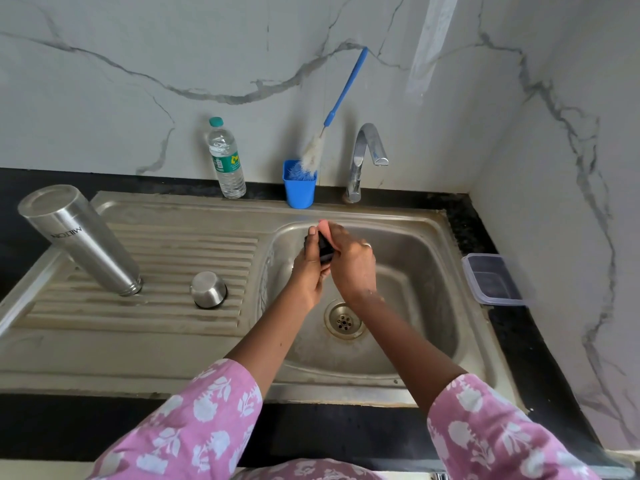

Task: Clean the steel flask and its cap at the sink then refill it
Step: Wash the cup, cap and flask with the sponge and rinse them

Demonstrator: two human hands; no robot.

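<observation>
The steel flask (81,237) stands upside down on the ribbed drainboard (166,317) at the left. Beside it a steel cap cup (208,289) sits mouth down. Over the sink basin (415,282) my left hand (310,268) grips a black inner cap (325,249). My right hand (351,261) holds a pink sponge (325,226) pressed against that cap; most of the sponge and cap are hidden by my fingers.
A chrome tap (367,157) stands behind the basin, no water running from it. A blue cup (299,185) holds a long blue-handled bottle brush (341,102). A plastic water bottle (227,159) stands by the wall. A clear plastic box (493,278) sits on the right counter.
</observation>
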